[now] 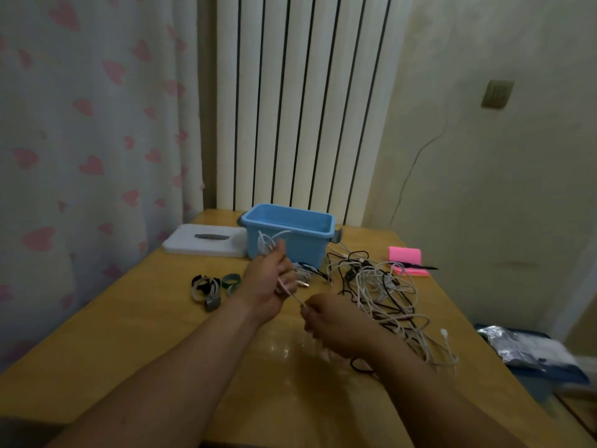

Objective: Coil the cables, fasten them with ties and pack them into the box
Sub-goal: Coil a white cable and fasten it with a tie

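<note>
— Cables first: where are they on your head view?
— I see a tangle of white and black cables (384,292) heaped on the wooden table (145,318), right of the blue box (290,250) and passing behind the right forearm. One white cable (294,296) is up off the table.
— Who holds it?
— Both hands. The left hand (265,286) has its fingers curled round several loops of it, and those loops stand up in front of the box's near wall. The right hand (336,324), nearer me, pinches the same cable lower down with its fingers closed. A short stretch runs straight between the two.
— And the box?
— Open-topped, at the far end of the table before the radiator (300,108). Its white lid (181,244) lies flat just to its left.
— Ties?
— I make out a small cluster of ties (210,287), black, white and green, on the table left of the left hand and apart from it.
— Anything else?
— A pink pad (405,255) with a black pen (416,266) across it, beyond the tangle on the right.
</note>
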Available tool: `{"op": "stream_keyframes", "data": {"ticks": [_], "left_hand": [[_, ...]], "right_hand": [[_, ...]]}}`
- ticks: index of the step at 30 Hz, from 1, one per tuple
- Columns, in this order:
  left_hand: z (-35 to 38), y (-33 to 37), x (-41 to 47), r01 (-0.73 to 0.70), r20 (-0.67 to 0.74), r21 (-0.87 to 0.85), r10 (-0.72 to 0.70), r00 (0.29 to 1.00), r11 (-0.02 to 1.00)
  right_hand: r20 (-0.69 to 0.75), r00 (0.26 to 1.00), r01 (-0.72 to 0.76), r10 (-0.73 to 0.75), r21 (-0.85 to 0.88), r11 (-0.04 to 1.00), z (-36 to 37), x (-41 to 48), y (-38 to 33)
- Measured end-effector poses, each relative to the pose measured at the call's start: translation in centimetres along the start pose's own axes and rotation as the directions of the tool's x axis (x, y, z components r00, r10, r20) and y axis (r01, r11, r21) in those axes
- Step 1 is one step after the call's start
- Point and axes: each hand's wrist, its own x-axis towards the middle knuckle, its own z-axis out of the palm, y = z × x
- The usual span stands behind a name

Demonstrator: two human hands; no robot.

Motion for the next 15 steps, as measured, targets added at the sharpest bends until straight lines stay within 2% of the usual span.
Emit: {"op": "stream_keyframes", "data": {"ticks": [1, 2, 3, 4, 5, 6, 8, 9, 10, 11, 13, 15], "left_hand": [[-0.1, 0.1, 0.2, -0.010, 0.025, 0.103, 0.007, 1.000, 0.995], [-0.1, 0.1, 0.3, -0.031, 0.041, 0.237, 0.022, 0.999, 0.971], [0.0, 0.0, 0.4, -0.049, 0.060, 0.362, 0.029, 0.998, 0.931], [0.0, -0.4, 0.5, -0.073, 0.079, 0.484, 0.040, 0.996, 0.872], [0.3, -0.8, 0.6, -0.100, 0.112, 0.588, 0.042, 0.993, 0.802], [0.6, -1.4, 0.7, -0.140, 0.157, 0.681, 0.043, 0.987, 0.719], [1.2, -2.2, 0.9, -0.200, 0.225, 0.826, 0.018, 0.974, 0.527], [1.4, -2.4, 1.0, -0.208, 0.229, 0.864, 0.011, 0.973, 0.459], [1.3, -2.4, 1.3, -0.209, 0.230, 0.865, 0.008, 0.973, 0.456], [1.1, -2.2, 1.4, -0.198, 0.231, 0.845, -0.006, 0.973, 0.497], [0.1, -1.8, 1.7, -0.168, 0.256, 0.761, -0.052, 0.965, 0.627], [-1.0, -1.9, 1.9, -0.141, 0.295, 0.663, -0.083, 0.952, 0.735]], "right_hand": [[0.024, 1.000, -0.015, 0.009, 0.274, 0.962, -0.5, 0.1, 0.3], [0.014, 1.000, -0.013, 0.006, 0.520, 0.854, -1.3, 0.3, 0.4], [-0.020, 1.000, 0.012, 0.002, 0.682, 0.731, -2.2, 0.7, 0.2], [-0.050, 0.999, 0.031, 0.010, 0.760, 0.650, -2.9, 1.6, 0.2], [-0.078, 0.996, 0.041, 0.029, 0.762, 0.646, -3.5, 2.5, 0.0], [-0.128, 0.990, 0.048, 0.060, 0.703, 0.710, -3.7, 3.6, -0.3], [-0.302, 0.950, 0.074, 0.075, 0.452, 0.889, -3.8, 5.6, -1.0], [-0.370, 0.928, 0.083, 0.053, 0.343, 0.936, -3.7, 6.5, -1.1], [-0.397, 0.917, 0.088, 0.032, 0.282, 0.955, -3.6, 7.3, -1.0], [-0.391, 0.920, 0.091, 0.016, 0.253, 0.963, -3.7, 7.7, -1.1], [-0.371, 0.928, 0.133, -0.044, 0.218, 0.967, -3.8, 8.1, -1.1], [-0.351, 0.934, 0.180, -0.064, 0.310, 0.934, -3.7, 8.0, -1.0]]}}
